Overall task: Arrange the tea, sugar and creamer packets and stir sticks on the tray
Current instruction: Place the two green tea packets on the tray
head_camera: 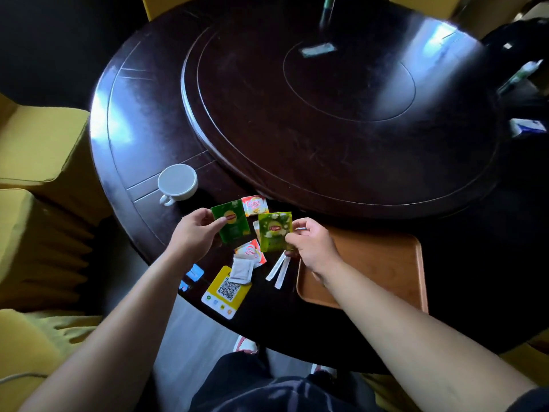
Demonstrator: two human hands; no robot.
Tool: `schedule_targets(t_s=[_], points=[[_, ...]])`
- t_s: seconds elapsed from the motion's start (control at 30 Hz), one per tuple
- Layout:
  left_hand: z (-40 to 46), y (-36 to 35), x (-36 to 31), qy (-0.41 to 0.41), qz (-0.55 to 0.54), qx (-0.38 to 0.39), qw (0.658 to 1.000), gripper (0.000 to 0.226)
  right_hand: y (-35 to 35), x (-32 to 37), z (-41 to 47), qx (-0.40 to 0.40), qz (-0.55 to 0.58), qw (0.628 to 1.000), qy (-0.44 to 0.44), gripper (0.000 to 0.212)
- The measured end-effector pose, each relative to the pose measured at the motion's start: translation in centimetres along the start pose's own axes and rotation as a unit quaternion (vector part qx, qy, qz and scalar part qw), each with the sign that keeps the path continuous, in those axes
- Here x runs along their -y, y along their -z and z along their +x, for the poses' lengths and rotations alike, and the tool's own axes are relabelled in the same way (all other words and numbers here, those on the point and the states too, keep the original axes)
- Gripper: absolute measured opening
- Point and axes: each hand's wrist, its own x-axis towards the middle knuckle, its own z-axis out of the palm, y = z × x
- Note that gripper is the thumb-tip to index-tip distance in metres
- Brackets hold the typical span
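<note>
My left hand [197,233] pinches a dark green tea packet [233,221] above the table. My right hand [312,243] pinches a lighter green tea packet [274,231] beside it. One creamer packet [255,205] lies just beyond them, and another creamer packet [254,252] lies below them. A white sugar packet [242,269] overlaps that second creamer. Two white stir sticks [279,270] lie side by side left of the wooden tray [383,263]. The tray sits under my right wrist with nothing visible on it.
A white cup [177,182] stands left of the packets. A yellow QR-code card [227,291] and blue cards [194,273] lie near the table's front edge. A large dark turntable [341,120] fills the table's middle. Yellow chairs [38,150] stand to the left.
</note>
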Motion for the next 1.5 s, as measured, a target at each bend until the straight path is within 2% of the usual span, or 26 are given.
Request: schedule_targets(t_s=[0.1,0.2,0.3,0.47,0.63,0.73,0.8,0.87,0.93,1.0,1.07,1.23,1.4,1.5], points=[[0.0,-2.3,-1.2,0.004,-0.016,0.043,0.999,0.007,3.3,-0.8,-0.4,-0.026,0.084,0.995,-0.043,0.017],[0.0,-5.6,-2.2,0.008,0.008,0.104,0.994,0.006,7.3,-2.3,-0.5,-0.094,0.125,0.984,-0.083,0.005],[-0.4,-9.6,-3.2,0.01,0.046,0.157,0.987,0.016,11.0,-3.9,-0.3,-0.158,0.094,0.977,-0.109,0.008],[-0.7,-16.0,-4.3,-0.013,0.159,0.183,0.97,0.015,14.8,-5.7,0.5,-0.21,0.004,0.968,-0.135,0.008],[-0.4,-19.6,-4.2,-0.063,0.293,0.172,0.939,0.026,15.5,-6.7,2.0,-0.193,-0.06,0.972,-0.122,0.015],[-0.4,-20.4,-3.7,-0.071,0.316,0.156,0.933,0.033,15.4,-6.9,2.3,-0.186,-0.112,0.97,-0.106,0.028],[-0.8,-20.4,-3.4,-0.092,0.327,0.125,0.932,0.044,15.5,-7.1,2.1,-0.187,-0.19,0.961,-0.08,0.034],[-1.4,-20.2,-2.9,-0.162,0.334,0.09,0.924,0.051,15.7,-7.2,1.5,-0.194,-0.3,0.933,-0.03,0.039],[-1.9,-20.1,-2.5,-0.275,0.342,0.082,0.895,0.045,16.0,-7.4,1.2,-0.163,-0.372,0.913,0.027,0.042],[-2.2,-20.3,-2.1,-0.375,0.371,0.121,0.841,0.041,16.3,-7.3,1.1,-0.101,-0.422,0.897,0.086,0.047],[-2.4,-20.9,-1.7,-0.426,0.403,0.171,0.791,0.044,16.4,-6.9,1.2,-0.047,-0.464,0.876,0.126,0.052],[-2.4,-22.4,-0.1,-0.42,0.47,0.207,0.748,0.048,16.2,-6.6,1.7,0.014,-0.536,0.832,0.142,0.059],[-1.6,-22.9,1.0,-0.385,0.507,0.208,0.742,0.053,15.5,-6.6,2.6,-0.022,-0.541,0.825,0.161,0.049],[-1.2,-23.0,0.9,-0.377,0.493,0.2,0.758,0.054,15.3,-6.4,3.0,-0.021,-0.545,0.823,0.161,0.049]])
